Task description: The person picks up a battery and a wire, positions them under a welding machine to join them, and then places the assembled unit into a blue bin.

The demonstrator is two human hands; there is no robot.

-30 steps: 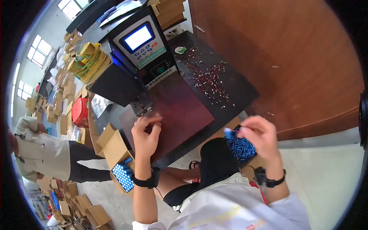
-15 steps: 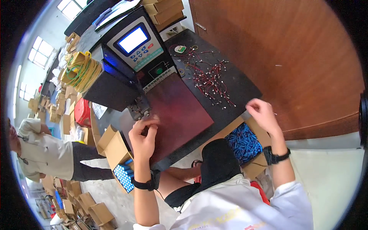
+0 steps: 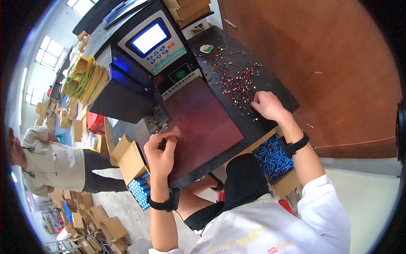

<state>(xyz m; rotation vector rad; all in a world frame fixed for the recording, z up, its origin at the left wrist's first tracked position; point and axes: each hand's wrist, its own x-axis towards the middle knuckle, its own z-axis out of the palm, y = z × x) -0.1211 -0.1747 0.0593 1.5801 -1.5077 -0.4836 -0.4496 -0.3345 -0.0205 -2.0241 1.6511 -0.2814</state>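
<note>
My left hand [image 3: 160, 152] is curled into a pinch just below the metal head [image 3: 157, 120] of a black benchtop machine [image 3: 158, 55] with a lit screen and round buttons. What its fingers hold, if anything, is hidden. Thin red and black wires with small white ends [image 3: 240, 84] lie in a loose tangle on the dark table. At the near right side of that tangle, my right hand [image 3: 269, 106] reaches down with its fingers drawn together. Whether a wire sits between the fingertips cannot be made out. A reddish-brown mat [image 3: 207, 127] lies under the machine's head.
An open carton of blue cylindrical cells [image 3: 138, 192] stands left of the table. Below my right forearm is a carton of blue wired cylinders [image 3: 274, 158]. A wooden panel [image 3: 313, 76] borders the right side. Another person [image 3: 59, 163] stands at the left.
My right hand has moved left and away from me, from the table's near right edge to the wires. My left hand stays below the machine's head. The whole view has shifted slightly.
</note>
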